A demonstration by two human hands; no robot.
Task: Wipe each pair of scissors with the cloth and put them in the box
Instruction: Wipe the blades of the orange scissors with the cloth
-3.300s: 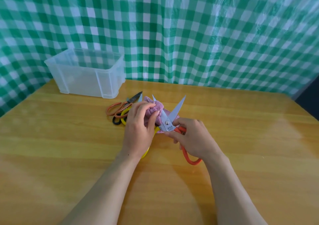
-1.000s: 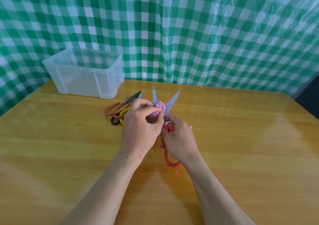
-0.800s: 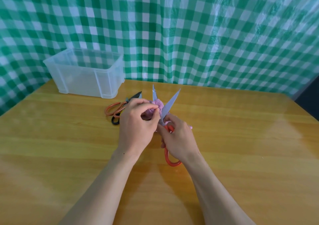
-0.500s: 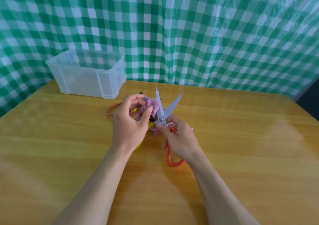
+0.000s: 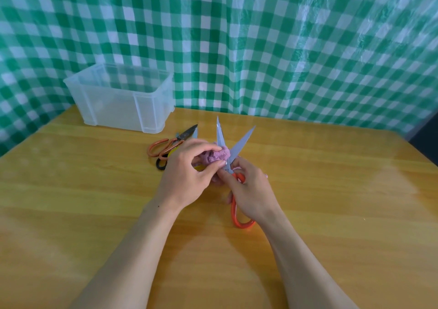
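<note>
My right hand (image 5: 251, 190) grips a pair of orange-handled scissors (image 5: 241, 140) near the pivot, blades spread and pointing away from me. My left hand (image 5: 187, 175) pinches a bunched purple cloth (image 5: 216, 155) against the left blade. One orange handle loop (image 5: 239, 221) sticks out below my right hand. Behind my left hand lie more scissors: an orange-handled pair with dark blades (image 5: 170, 142), and black and yellow handles partly hidden. A clear plastic box (image 5: 123, 100) stands at the table's far left.
The wooden table (image 5: 331, 190) stretches wide to the right and towards me. A green and white checked plastic sheet (image 5: 260, 43) hangs behind the table. The table's right corner drops off at the far right.
My left hand has kept rubbing the cloth along the left blade, shifting slightly right towards the pivot. My right hand has held the open scissors in about the same place.
</note>
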